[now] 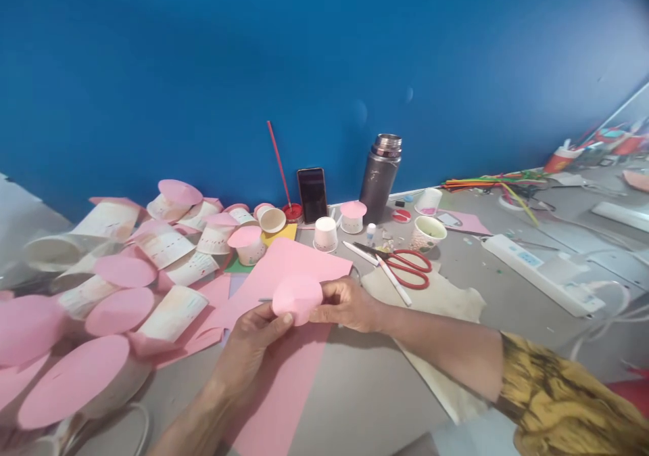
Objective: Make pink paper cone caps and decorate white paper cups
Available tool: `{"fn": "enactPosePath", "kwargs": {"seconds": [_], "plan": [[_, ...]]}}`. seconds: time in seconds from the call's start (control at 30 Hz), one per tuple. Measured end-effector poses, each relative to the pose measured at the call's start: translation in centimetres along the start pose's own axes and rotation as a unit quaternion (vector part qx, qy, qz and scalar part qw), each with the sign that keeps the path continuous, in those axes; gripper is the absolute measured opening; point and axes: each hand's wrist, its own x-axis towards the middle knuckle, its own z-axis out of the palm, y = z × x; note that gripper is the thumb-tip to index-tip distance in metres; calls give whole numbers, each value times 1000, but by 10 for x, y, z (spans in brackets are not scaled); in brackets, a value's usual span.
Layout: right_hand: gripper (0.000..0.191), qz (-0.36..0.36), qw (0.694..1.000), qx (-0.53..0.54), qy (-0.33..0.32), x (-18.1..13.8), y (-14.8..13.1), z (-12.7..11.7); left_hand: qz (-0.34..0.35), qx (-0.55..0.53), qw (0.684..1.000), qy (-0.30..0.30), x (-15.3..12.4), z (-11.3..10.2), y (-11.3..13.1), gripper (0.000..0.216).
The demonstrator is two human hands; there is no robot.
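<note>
Both the left hand (253, 337) and right hand (347, 304) pinch the pink paper disc (297, 298); squeezing harder could crease it.

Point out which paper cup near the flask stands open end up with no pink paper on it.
The patterned paper cup just right of the red scissors. It stands mouth up and uncovered; the white cup is upside down, and the pink-topped cup by the flask is covered.
</note>
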Motion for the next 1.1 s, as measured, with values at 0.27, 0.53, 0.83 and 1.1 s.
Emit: {"fn": "enactPosePath", "kwargs": {"seconds": [0.27,0.53,0.83,1.1], "plan": [[42,10,999,-36,31,-3,-5,-4,138,189,968,90,3,-4,-1,72],[34,-31,988,-147,-40,-10,-5,-3,233,457,859,5,-5,-5,-11,103],[36,9,995,-79,-59,-10,-7,-3,230,425,876,0,-11,13,-3,71],[27,-2,977,-180,113,-3,-20,-22,-30,-53,995,-78,-6,2,11,57]]}}
